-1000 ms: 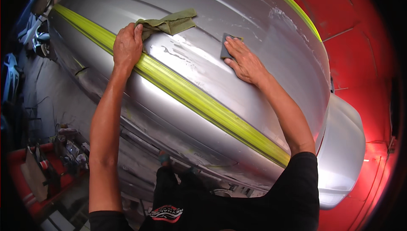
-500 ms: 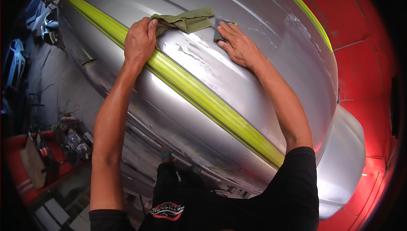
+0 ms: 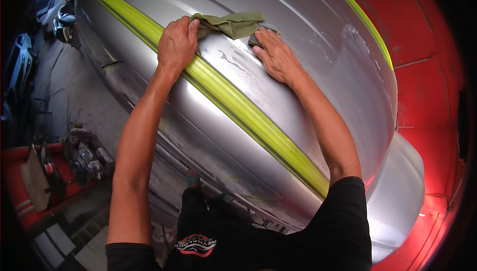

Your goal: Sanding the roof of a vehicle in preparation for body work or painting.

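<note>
A glossy silver car body panel (image 3: 258, 84) curves beneath both hands, with a bright yellow-green taped strip (image 3: 238, 103) running diagonally along it. My left hand (image 3: 177, 46) is closed on one end of a crumpled olive-green cloth (image 3: 233, 25) and rests at the strip's edge. The cloth trails rightward over the panel. Under the fingers of my right hand (image 3: 279, 58) a dark grey sanding pad (image 3: 254, 41) is pressed to the panel, right beside the cloth's free end. Wet-looking streaks (image 3: 233, 62) mark the silver surface between the hands.
A second yellow-green strip (image 3: 362, 17) follows the panel's far right edge, near whitish residue. Beyond it is a red surface (image 3: 422, 87). At lower left stands a red cart (image 3: 12, 159) with tools and parts. Another car (image 3: 22, 67) shows at far left.
My right hand has slid the sanding pad leftward over the panel, closer to the cloth. My left hand keeps its grip on the cloth. The whole view has shifted slightly.
</note>
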The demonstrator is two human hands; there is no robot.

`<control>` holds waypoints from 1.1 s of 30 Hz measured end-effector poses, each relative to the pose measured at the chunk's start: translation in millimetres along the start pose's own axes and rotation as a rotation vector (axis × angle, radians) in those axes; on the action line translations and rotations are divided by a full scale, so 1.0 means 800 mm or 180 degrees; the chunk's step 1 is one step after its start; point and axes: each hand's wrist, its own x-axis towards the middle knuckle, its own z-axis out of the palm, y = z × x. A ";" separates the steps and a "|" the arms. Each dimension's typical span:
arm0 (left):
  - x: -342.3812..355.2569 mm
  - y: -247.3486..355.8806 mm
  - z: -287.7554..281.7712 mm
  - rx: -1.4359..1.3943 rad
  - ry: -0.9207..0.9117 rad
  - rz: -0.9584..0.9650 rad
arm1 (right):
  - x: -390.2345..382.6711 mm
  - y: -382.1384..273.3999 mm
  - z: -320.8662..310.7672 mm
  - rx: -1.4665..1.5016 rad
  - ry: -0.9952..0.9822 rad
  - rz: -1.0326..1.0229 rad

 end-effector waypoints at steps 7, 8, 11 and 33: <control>0.002 0.000 0.001 -0.0059 -0.0072 -0.0075 | -0.156 0.022 -0.032 0.0239 0.0163 0.0339; 0.002 -0.001 0.002 -0.0067 -0.0043 -0.0061 | -0.165 0.020 -0.032 0.0168 0.0281 0.0439; 0.001 -0.003 0.003 -0.0050 -0.0012 -0.0033 | -0.118 0.007 -0.011 0.0310 0.0478 0.0465; 0.001 0.002 -0.001 -0.0096 0.0000 0.0038 | -0.107 0.016 -0.031 0.0653 0.0321 0.0449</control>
